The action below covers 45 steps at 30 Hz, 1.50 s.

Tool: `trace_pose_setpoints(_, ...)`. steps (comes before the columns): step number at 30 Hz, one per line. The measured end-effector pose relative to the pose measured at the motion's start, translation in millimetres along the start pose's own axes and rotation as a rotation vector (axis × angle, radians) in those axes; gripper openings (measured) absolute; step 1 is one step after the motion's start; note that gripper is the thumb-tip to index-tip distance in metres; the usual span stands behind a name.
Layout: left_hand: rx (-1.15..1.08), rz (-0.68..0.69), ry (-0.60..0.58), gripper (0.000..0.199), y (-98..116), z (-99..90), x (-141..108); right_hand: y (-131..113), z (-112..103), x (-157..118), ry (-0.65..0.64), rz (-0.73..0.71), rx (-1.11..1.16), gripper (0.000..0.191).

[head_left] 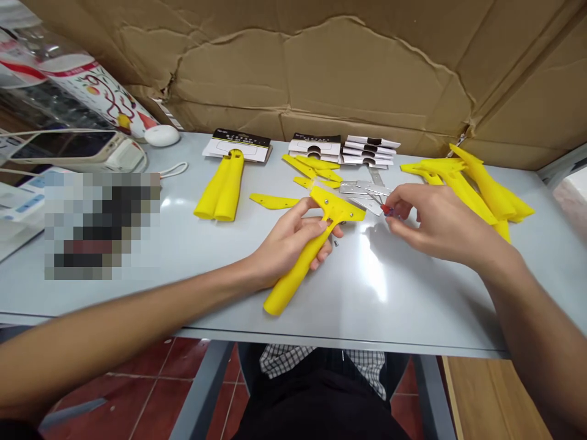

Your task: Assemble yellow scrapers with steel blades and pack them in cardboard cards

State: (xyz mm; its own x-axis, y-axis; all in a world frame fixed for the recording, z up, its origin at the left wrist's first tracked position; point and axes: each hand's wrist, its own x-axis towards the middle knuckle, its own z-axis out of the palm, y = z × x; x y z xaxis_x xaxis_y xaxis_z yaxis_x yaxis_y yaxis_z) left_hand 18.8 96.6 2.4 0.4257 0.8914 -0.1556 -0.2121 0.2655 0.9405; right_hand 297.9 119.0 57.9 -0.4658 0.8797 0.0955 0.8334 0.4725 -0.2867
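Note:
My left hand [293,241] is wrapped round a yellow scraper-like tool [300,269], its wide head up and its round handle toward me. Two screws show in the head. In my right hand [426,220], thumb and fingers pinch the red handle of a small screwdriver [387,210], whose thin shaft points left toward the metal blades [360,192]. A small screw [336,243] lies on the table just right of my left fingers. Behind the tool's head are loose yellow flat pieces [316,165], and another yellow piece [273,201] lies to its left.
Two yellow handles [222,189] lie at the left by a card package [238,145]. Stacked cards [370,150] stand along the cardboard wall [321,73]. More yellow handles [486,183] pile up at the right. Bottles [98,91] and a phone [64,146] are at the far left.

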Motion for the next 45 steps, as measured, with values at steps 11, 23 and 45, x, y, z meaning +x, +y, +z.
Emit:
trace_pose_setpoints(11,-0.133,-0.025,0.028,0.019,1.3,-1.8,2.7,4.0,12.0,3.4,-0.277,0.144,-0.163,0.022)
trace_pose_setpoints(23,-0.385,-0.029,0.032,0.057,2.2,-5.4,4.6,6.2,16.6,2.3,-0.287,0.126,-0.152,0.028)
trace_pose_setpoints(45,-0.092,0.132,0.225,0.037,8.1,-6.0,25.5,-13.0,3.2,-3.5,0.118,0.078,-0.058,0.037)
